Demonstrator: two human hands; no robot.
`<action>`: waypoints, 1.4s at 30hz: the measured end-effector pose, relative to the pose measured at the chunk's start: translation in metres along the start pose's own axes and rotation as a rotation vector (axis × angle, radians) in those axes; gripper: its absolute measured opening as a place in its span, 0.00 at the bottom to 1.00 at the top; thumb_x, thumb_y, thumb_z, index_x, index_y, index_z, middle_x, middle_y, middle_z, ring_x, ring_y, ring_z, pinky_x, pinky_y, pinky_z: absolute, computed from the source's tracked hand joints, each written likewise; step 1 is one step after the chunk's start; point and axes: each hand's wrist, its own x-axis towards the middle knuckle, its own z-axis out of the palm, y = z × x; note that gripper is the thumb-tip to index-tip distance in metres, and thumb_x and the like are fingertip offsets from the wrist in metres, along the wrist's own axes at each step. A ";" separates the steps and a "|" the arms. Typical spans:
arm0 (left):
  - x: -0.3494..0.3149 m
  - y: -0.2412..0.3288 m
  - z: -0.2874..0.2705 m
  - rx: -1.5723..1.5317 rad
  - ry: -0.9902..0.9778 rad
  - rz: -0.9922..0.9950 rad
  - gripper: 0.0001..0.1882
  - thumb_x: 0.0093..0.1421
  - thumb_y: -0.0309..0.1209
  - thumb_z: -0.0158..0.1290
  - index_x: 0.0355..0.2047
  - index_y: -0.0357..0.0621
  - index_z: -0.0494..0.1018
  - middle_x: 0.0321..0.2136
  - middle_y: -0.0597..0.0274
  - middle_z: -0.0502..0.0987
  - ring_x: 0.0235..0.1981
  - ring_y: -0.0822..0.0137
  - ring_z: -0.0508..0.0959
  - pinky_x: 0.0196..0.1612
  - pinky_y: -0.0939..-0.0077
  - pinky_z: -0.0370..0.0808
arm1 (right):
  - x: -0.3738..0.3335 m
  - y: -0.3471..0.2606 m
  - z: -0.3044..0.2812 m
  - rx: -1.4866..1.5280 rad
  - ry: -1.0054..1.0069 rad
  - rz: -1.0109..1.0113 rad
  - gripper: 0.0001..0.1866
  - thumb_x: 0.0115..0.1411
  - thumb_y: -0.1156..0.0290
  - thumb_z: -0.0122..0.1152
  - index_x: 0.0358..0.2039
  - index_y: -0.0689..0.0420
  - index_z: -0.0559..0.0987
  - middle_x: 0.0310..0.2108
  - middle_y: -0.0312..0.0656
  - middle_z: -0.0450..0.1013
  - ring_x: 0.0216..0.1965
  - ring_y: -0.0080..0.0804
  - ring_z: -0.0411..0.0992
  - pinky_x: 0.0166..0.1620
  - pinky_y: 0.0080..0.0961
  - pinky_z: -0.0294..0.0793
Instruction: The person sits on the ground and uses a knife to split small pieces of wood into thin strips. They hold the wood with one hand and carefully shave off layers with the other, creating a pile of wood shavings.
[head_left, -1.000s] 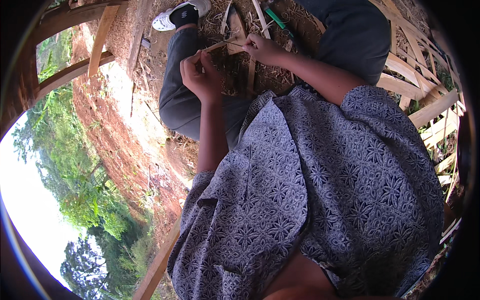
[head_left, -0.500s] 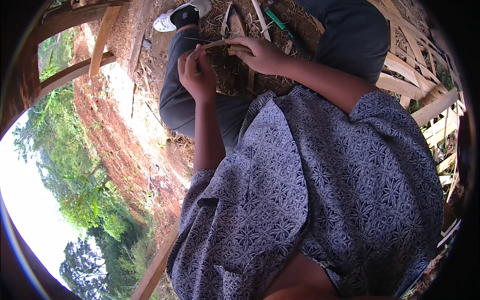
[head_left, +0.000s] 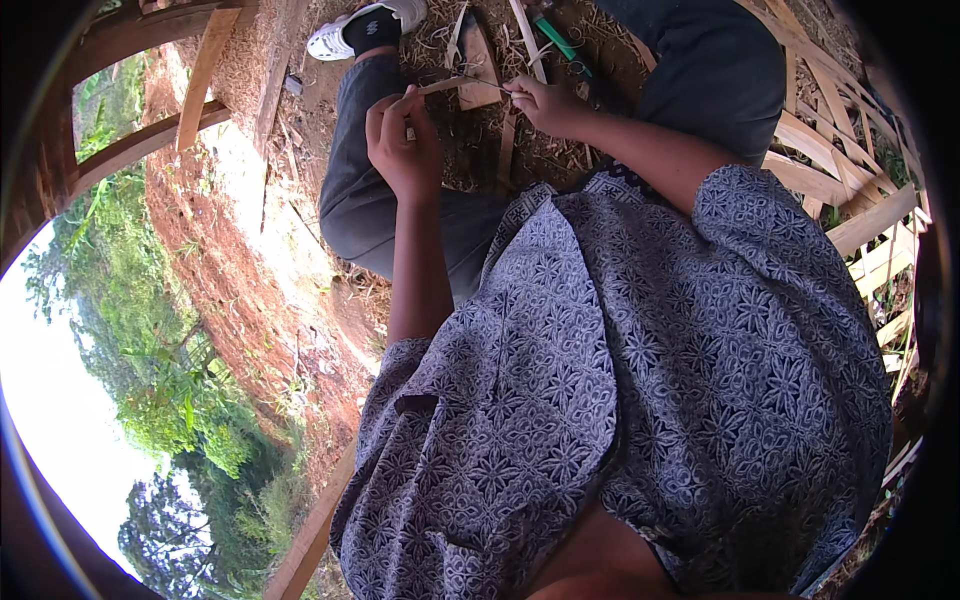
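Observation:
My left hand (head_left: 402, 150) pinches the end of a short, pale strip of wood or bamboo (head_left: 445, 86) between thumb and fingers, above the ground between my legs. My right hand (head_left: 548, 106) is closed on a thin, dark tool (head_left: 487, 83), perhaps a slim knife, which points left from the fist. Its tip lies close to the strip; whether the two touch I cannot tell. A flat piece of wood (head_left: 480, 60) is on the ground just beyond the hands.
A green-handled tool (head_left: 556, 40) lies on the shaving-covered ground. Several split strips (head_left: 800, 165) are piled at the right. My left shoe (head_left: 330, 42) rests at the far left, with a wooden frame (head_left: 205, 75) beyond it. My bent knees flank the hands.
My right hand has moved right, away from my left hand, and the thin tool has come with it. The strip's right end is now uncovered. My left hand has shifted slightly right.

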 end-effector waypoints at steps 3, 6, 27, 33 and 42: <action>0.000 0.010 -0.004 -0.022 -0.018 -0.058 0.03 0.63 0.21 0.60 0.37 0.41 0.81 0.34 0.56 0.81 0.33 0.61 0.81 0.33 0.69 0.78 | 0.007 0.006 0.004 0.039 -0.004 0.075 0.17 0.70 0.59 0.56 0.55 0.53 0.76 0.39 0.46 0.80 0.42 0.42 0.81 0.44 0.38 0.77; -0.005 0.007 -0.002 -0.070 -0.013 -0.122 0.04 0.64 0.21 0.60 0.38 0.41 0.81 0.35 0.56 0.81 0.34 0.62 0.81 0.32 0.71 0.78 | -0.003 -0.024 -0.003 0.100 0.029 0.039 0.17 0.71 0.60 0.55 0.56 0.52 0.76 0.39 0.44 0.80 0.42 0.42 0.81 0.45 0.38 0.77; -0.007 0.008 -0.003 -0.065 -0.039 -0.192 0.04 0.60 0.23 0.64 0.34 0.40 0.80 0.32 0.56 0.82 0.34 0.60 0.83 0.38 0.66 0.79 | -0.017 -0.058 -0.007 0.169 -0.010 -0.189 0.19 0.73 0.59 0.55 0.60 0.51 0.74 0.44 0.41 0.80 0.46 0.35 0.80 0.48 0.34 0.75; -0.001 0.013 0.005 -0.142 -0.025 -0.239 0.05 0.60 0.24 0.65 0.34 0.40 0.80 0.32 0.57 0.82 0.31 0.60 0.83 0.34 0.68 0.80 | -0.014 -0.015 0.003 0.102 -0.106 0.138 0.20 0.75 0.61 0.52 0.63 0.52 0.72 0.45 0.42 0.79 0.48 0.31 0.79 0.49 0.31 0.75; -0.009 0.006 -0.003 -0.053 0.006 -0.204 0.06 0.59 0.25 0.66 0.33 0.41 0.79 0.30 0.59 0.81 0.31 0.62 0.82 0.31 0.70 0.79 | -0.016 -0.033 0.016 0.084 0.014 -0.085 0.17 0.72 0.60 0.54 0.56 0.54 0.74 0.43 0.45 0.81 0.42 0.42 0.81 0.45 0.39 0.77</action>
